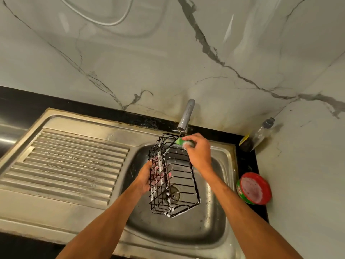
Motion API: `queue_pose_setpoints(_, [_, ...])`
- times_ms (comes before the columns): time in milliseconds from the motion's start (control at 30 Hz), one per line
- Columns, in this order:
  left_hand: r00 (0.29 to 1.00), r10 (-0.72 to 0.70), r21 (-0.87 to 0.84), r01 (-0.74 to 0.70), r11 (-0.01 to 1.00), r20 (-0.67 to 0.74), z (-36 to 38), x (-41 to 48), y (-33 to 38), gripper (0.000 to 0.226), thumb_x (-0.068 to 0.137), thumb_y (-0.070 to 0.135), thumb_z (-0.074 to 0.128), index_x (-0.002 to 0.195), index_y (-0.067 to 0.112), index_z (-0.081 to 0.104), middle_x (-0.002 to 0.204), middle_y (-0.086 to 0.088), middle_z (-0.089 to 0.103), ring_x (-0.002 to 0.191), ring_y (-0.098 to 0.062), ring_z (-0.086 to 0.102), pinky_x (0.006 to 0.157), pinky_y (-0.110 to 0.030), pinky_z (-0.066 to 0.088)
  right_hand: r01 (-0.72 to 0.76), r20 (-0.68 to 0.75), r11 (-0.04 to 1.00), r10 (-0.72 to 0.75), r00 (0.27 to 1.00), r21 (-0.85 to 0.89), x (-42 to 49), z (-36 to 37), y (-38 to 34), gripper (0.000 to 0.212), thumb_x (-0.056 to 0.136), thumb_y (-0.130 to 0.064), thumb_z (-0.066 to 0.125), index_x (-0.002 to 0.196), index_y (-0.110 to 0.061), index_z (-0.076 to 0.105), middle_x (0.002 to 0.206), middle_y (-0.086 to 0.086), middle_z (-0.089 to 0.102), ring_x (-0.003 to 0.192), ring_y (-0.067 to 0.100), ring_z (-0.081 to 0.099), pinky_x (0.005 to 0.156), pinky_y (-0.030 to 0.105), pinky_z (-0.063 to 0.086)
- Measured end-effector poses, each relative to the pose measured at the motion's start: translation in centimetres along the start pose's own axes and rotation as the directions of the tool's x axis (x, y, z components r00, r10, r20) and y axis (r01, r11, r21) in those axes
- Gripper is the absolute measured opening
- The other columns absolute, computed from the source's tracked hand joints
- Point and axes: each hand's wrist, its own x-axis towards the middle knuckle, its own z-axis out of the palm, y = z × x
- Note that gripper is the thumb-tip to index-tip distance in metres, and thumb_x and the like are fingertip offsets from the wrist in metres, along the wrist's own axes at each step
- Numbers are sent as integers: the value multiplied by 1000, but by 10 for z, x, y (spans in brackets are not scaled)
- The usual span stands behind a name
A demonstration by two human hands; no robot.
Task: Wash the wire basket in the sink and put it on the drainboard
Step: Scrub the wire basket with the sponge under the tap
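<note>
A black wire basket (pixel 175 184) hangs tilted over the steel sink (pixel 220 230), with white foam along several of its wires. My left hand (pixel 146 176) grips the basket's left side, fingers showing through the wires. My right hand (pixel 197 152) presses a green scrub sponge (pixel 180 141) against the basket's far top rim, just under the tap (pixel 186 114). The ribbed drainboard (pixel 71 165) lies to the left of the sink, with nothing on it.
A round red-rimmed tub of dish soap (pixel 254 188) sits on the black counter right of the sink. A clear bottle (pixel 261 134) leans in the back right corner. The marble wall stands close behind the tap.
</note>
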Motion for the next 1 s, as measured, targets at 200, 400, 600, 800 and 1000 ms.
queue_pose_setpoints(200, [1000,-9,-51,8,999,-11,-7,4,-2,42,105,32,43,107,0,70,106,-24,64,85,-41,73,74,-53,63,107,159,994,-105,982,-4,-15,13,-14,20,87,-3,69,99,-18,74,102,-8,63,95,2,57,92,22,50])
queue_pose_setpoints(400, [999,4,-94,-8,996,-43,-8,6,4,41,105,31,40,106,1,68,90,-17,74,75,-35,74,51,-36,60,111,228,994,-105,968,-12,-15,16,-21,20,86,-5,71,100,-19,74,104,-7,63,98,7,58,93,27,49])
queue_pose_setpoints(600, [990,119,-132,-128,983,-75,-10,6,7,49,108,37,31,114,5,67,99,-20,75,80,-31,76,58,-35,62,40,128,999,-39,991,-2,2,7,-24,19,87,-4,70,100,-18,73,105,-7,62,98,4,58,96,35,52])
queue_pose_setpoints(800, [974,151,-238,-190,953,-172,-9,1,11,48,107,40,32,123,9,64,115,-24,70,92,-34,74,80,-47,63,85,156,996,-84,984,6,-2,1,-34,20,87,-2,69,99,-18,74,102,-21,56,97,-13,54,94,20,49])
queue_pose_setpoints(1000, [954,215,-260,-267,928,-210,-12,-1,16,53,106,42,37,137,3,56,128,-28,66,94,-34,73,80,-46,63,169,297,986,-159,942,-8,-17,0,-32,24,85,-2,70,100,-20,74,107,-12,61,104,-1,54,98,27,45])
